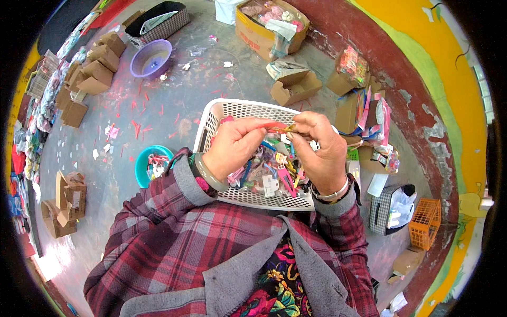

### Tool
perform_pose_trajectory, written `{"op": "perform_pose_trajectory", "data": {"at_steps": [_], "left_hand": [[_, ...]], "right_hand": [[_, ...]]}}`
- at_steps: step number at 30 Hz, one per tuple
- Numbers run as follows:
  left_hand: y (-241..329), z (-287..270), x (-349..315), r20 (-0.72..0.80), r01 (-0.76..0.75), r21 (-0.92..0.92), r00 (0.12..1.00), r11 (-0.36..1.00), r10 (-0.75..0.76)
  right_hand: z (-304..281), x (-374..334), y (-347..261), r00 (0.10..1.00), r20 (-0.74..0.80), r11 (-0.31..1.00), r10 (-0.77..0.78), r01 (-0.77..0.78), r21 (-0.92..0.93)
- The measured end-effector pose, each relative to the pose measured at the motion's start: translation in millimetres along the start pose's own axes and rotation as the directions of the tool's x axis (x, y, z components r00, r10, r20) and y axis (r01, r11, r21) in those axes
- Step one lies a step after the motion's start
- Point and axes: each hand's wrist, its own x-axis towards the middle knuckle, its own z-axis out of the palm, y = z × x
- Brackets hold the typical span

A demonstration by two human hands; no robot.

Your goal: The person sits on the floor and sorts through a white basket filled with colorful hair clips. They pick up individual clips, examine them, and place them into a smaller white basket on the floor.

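Note:
Both hands are held over a white perforated plastic basket (248,199). My left hand (235,145) is closed on one end of a thin red strip (273,126). My right hand (321,148) pinches a small gold-yellow piece (287,129) at the strip's other end, with thumb and fingers pressed together. What exactly this piece is cannot be made out. Beneath the hands, the basket holds a jumble of small colourful trinkets (285,177), pink, blue and purple among them. A white tag (270,186) lies near the front of the heap. My hands hide part of the contents.
Left of the basket stands a teal bowl (141,177) with striped bits inside. Farther off are a purple basin (163,51) and a cardboard box (248,34) of soft goods. An open carton (296,87) sits beyond the basket. An orange crate (425,224) stands at right. Red scraps litter the floor.

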Motion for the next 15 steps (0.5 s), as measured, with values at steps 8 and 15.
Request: {"op": "perform_pose_trajectory", "data": {"at_steps": [8,15], "left_hand": [[-2.6,-0.7,-2.8,0.151,0.217,-0.071,0.967,0.974,-0.204],[-8.4,-1.6,-3.0,0.180,0.240,-0.162,0.961,0.957,-0.211]], "right_hand": [[-6.7,2.4,10.7,0.997,0.045,0.990,-0.069,0.074,-0.118],[-8.1,7.1,11.9,0.977,0.083,0.934,-0.196,0.212,-0.289]]}}
